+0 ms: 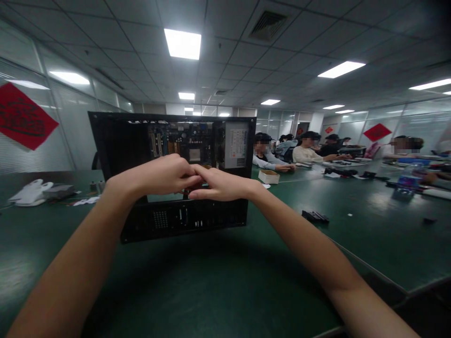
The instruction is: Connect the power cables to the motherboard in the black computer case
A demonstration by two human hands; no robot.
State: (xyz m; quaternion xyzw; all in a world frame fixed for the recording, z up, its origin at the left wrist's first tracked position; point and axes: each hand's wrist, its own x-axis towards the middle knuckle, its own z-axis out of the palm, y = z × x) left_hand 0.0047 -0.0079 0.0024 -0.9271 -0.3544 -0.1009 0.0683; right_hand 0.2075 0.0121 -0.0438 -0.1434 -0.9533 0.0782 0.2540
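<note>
A black computer case (176, 233) stands on the green table in front of me, its open side facing me. Inside show a motherboard (190, 136) and, at the upper right, a power supply (237, 148). My left hand (167, 173) reaches across the middle of the case opening, its fingers bent downward and closed. From the right comes my right hand (220, 184), fingers and thumb drawn together against the left fingertips. The hands meet in front of the lower motherboard. Whatever lies between their fingertips is hidden.
Left of the case lie a white plastic bag (30, 192) and a grey box (59, 191). To the right are a small white box (268, 176), a black part (315, 217) and a plastic bottle (407, 180). Several people sit farther along the green table (211, 291).
</note>
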